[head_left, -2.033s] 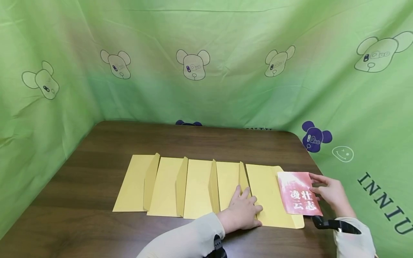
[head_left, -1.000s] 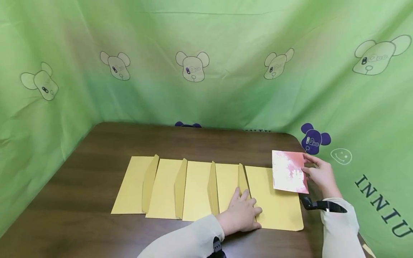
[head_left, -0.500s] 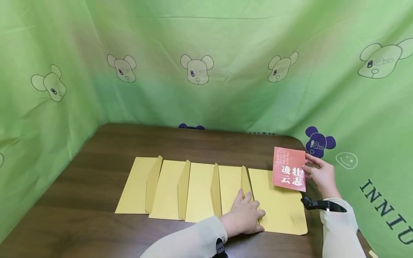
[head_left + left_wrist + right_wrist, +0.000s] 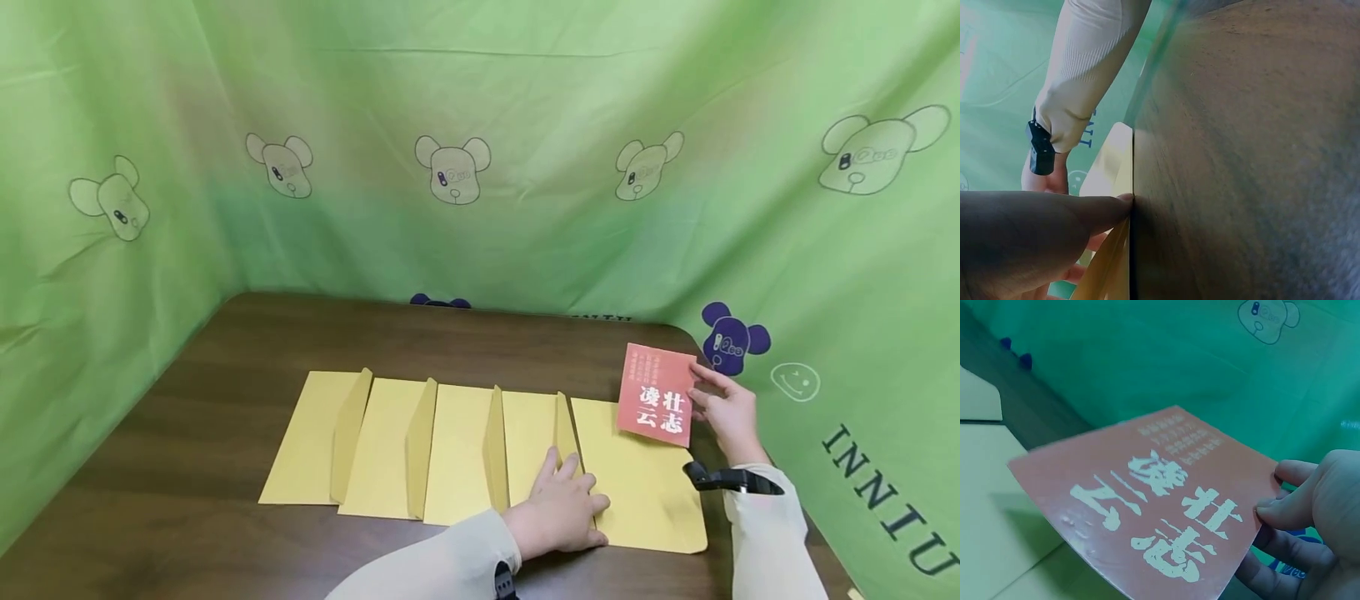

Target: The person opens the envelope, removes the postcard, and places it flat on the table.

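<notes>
My left hand [image 4: 558, 512] lies low, fingers [image 4: 550, 461] spread; my right hand [image 4: 726, 414] is raised, pinching.
My left forearm [image 4: 442, 560] slants in from below, thumb [image 4: 1107, 210] reaching out to the side; the shaded wrist view mostly hides that hand's fingers, so I can't judge how hard they press. My right forearm [image 4: 772, 537] reaches forward, well apart from the left, thumb [image 4: 1288, 511] set against the fingers [image 4: 1300, 550], the lower ones bent.

Red card [image 4: 1147, 500], printed with white characters, is pinched at one edge by right hand [image 4: 1335, 506], held tilted above envelope [image 4: 982, 506]. Green cloth [image 4: 1147, 356] seen behind.
</notes>
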